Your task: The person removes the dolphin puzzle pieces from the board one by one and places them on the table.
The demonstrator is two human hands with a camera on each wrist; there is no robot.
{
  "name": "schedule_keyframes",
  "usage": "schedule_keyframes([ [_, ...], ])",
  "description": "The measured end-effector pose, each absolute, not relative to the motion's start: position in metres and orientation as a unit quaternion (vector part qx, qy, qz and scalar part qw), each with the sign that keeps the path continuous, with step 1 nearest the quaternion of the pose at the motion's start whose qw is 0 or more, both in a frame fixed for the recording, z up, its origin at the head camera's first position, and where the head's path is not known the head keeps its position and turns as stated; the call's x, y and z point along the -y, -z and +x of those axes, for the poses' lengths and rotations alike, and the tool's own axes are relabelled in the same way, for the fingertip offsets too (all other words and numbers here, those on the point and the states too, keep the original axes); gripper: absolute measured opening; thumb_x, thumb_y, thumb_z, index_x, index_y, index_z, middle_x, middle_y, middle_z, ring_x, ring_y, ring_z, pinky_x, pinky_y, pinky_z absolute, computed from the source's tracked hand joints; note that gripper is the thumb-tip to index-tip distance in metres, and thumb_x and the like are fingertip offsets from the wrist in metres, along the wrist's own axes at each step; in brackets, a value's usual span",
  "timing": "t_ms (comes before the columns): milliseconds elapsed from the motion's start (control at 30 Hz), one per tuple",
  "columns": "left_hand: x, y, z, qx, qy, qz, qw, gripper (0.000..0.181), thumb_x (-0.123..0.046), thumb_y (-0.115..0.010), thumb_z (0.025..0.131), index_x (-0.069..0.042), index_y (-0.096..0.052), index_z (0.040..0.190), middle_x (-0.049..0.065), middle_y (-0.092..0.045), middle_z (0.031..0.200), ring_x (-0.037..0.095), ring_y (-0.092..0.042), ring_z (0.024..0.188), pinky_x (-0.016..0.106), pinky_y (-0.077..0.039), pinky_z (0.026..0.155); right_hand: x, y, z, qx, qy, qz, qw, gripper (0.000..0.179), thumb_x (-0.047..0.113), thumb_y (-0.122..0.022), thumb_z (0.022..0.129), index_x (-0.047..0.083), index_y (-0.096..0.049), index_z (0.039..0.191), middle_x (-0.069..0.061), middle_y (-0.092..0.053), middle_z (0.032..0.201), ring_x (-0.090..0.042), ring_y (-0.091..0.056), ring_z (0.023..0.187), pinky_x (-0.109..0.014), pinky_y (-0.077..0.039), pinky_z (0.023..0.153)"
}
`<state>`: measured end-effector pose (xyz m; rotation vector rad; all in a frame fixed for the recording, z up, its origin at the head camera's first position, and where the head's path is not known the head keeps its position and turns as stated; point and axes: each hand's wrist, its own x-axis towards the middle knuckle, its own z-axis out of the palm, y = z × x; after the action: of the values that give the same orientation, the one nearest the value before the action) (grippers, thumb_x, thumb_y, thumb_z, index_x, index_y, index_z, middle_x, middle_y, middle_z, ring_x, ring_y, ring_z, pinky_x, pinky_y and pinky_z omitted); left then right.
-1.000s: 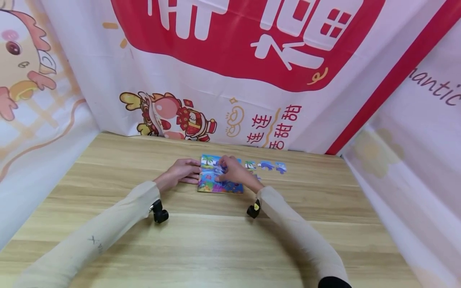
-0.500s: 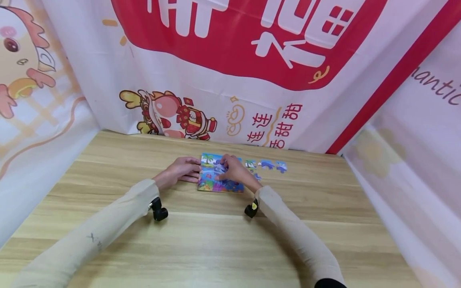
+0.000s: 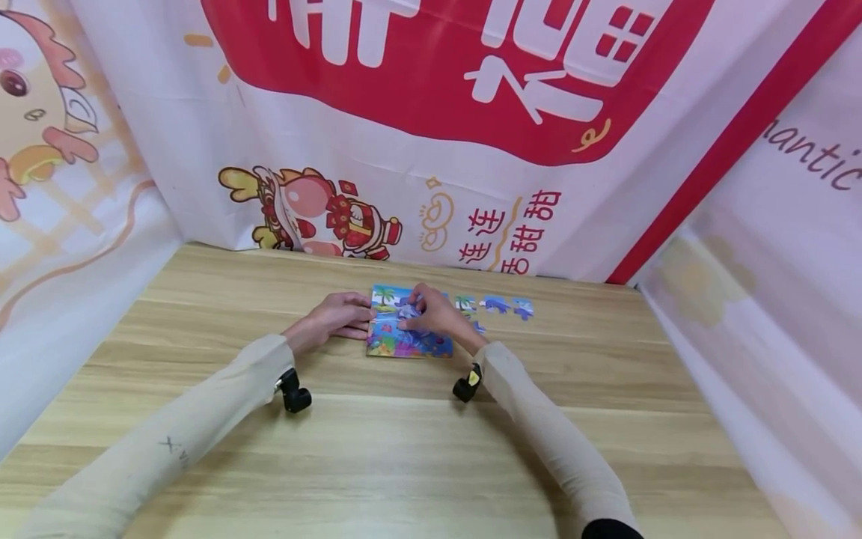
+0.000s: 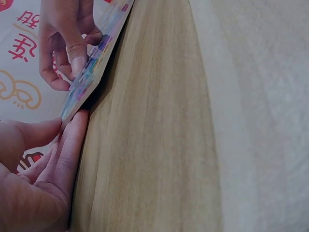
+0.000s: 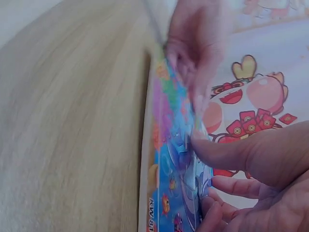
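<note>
"What is seen to the left of the puzzle board (image 3: 392, 343)?"

"A pale left sleeve (image 3: 202, 400) is stretched over the desk (image 3: 377, 464), on the near side. Behind the board, a printed dragon figure (image 3: 306, 209) is shown on the hanging cloth (image 3: 404, 157). Then the left hand (image 3: 333, 317) is met, right at the board's left edge."

"How are its fingers set?"

"Narrow: the edge is pinched, with the thumb laid on top and fingers tucked beneath."

"And the board itself?"

"It is placed on the desk between the two hands, its sea picture partly covered. At its left a palm tree is printed."

"What is done by the right hand (image 3: 436, 313)?"

"It is held over the board's right half, fingers bent inward and the thumb tip set at the picture's surface. Whether a piece is gripped there cannot be told."

"Anything to the right of the board?"

"A palm-tree piece (image 3: 465, 302) is laid just beside it, a piece by the wrist (image 3: 479, 328) is partly hidden, and farther out a purple-blue piece (image 3: 496, 304) and an end piece (image 3: 523, 308) are lined up."
</note>
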<state>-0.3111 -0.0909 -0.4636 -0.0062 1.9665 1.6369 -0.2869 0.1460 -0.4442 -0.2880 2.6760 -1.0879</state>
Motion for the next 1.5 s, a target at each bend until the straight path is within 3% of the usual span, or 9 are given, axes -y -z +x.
schedule_keyframes([
  [400, 0.092, 0.464, -0.311, -0.744, -0.604, -0.004, 0.285, 0.053, -0.015, -0.066, 0.105, 0.000, -0.048, 0.151, 0.010, -0.072, 0.112, 0.012, -0.073, 0.084, 0.029, -0.067, 0.082, -0.149, 0.445, -0.285, -0.879, 0.454, -0.090, 0.111, 0.032, 0.002, -0.073, 0.097, 0.000, -0.053, 0.121, -0.005, -0.049, 0.089, -0.015, -0.043, 0.068, -0.023, -0.038, 0.055],
  [800, 0.091, 0.461, -0.309, -0.748, -0.599, 0.000, 0.285, 0.051, -0.015, -0.065, 0.105, 0.000, -0.048, 0.151, 0.008, -0.072, 0.109, 0.011, -0.073, 0.083, 0.029, -0.067, 0.081, -0.152, 0.445, -0.281, -0.873, 0.469, -0.090, 0.097, 0.028, 0.004, -0.071, 0.099, 0.002, -0.050, 0.118, -0.008, -0.049, 0.094, -0.018, -0.048, 0.071, -0.026, -0.047, 0.058],
  [1067, 0.089, 0.463, -0.311, -0.740, -0.611, 0.006, 0.281, 0.052, -0.015, -0.067, 0.104, 0.002, -0.049, 0.150, 0.006, -0.073, 0.105, 0.011, -0.073, 0.082, 0.029, -0.067, 0.080, -0.162, 0.444, -0.284, -0.840, 0.525, -0.087, 0.103, 0.020, 0.001, -0.066, 0.100, -0.002, -0.058, 0.118, -0.009, -0.061, 0.090, -0.023, -0.060, 0.076, -0.031, -0.054, 0.062],
  [1300, 0.090, 0.465, -0.310, -0.748, -0.602, 0.002, 0.279, 0.051, -0.016, -0.066, 0.104, 0.000, -0.050, 0.149, 0.010, -0.072, 0.113, 0.012, -0.072, 0.084, 0.029, -0.067, 0.081, -0.167, 0.443, -0.286, -0.791, 0.598, -0.039, 0.122, 0.021, 0.003, -0.068, 0.100, -0.003, -0.059, 0.118, -0.008, -0.060, 0.095, -0.021, -0.063, 0.077, -0.036, -0.067, 0.069],
  [1500, 0.091, 0.466, -0.310, -0.747, -0.605, 0.007, 0.276, 0.051, -0.016, -0.067, 0.103, 0.001, -0.050, 0.148, 0.013, -0.072, 0.118, 0.012, -0.073, 0.085, 0.029, -0.067, 0.082, -0.175, 0.436, -0.284, -0.764, 0.630, -0.023, 0.139, 0.022, 0.008, -0.070, 0.101, -0.001, -0.062, 0.119, -0.009, -0.063, 0.100, -0.021, -0.067, 0.078, -0.042, -0.069, 0.078],
])
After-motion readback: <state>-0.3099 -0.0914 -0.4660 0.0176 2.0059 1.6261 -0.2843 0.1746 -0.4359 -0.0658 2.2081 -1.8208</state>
